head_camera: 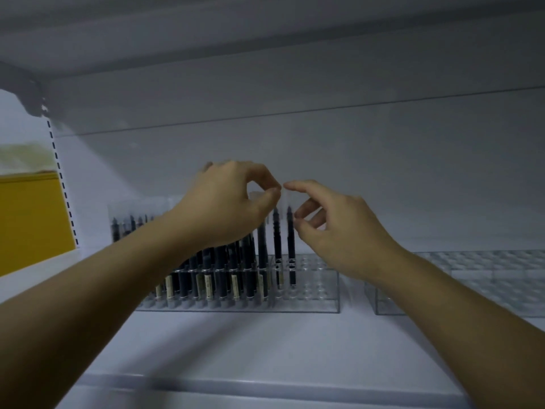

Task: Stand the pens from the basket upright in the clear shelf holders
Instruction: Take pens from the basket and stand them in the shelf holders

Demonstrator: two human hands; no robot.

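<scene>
Slim dark pens stand upright, packed in a clear holder on a white shelf; its holes toward 3 o'clock are vacant. They look light, stiff and smooth, best pinched near the top. At 12 o'clock above them, the left hand presses thumb to forefinger; whether it holds anything cannot be told. The right hand hangs loosely curled beside the last pen. A second holder sits at 3 o'clock, a yellow panel at 9 o'clock.
</scene>
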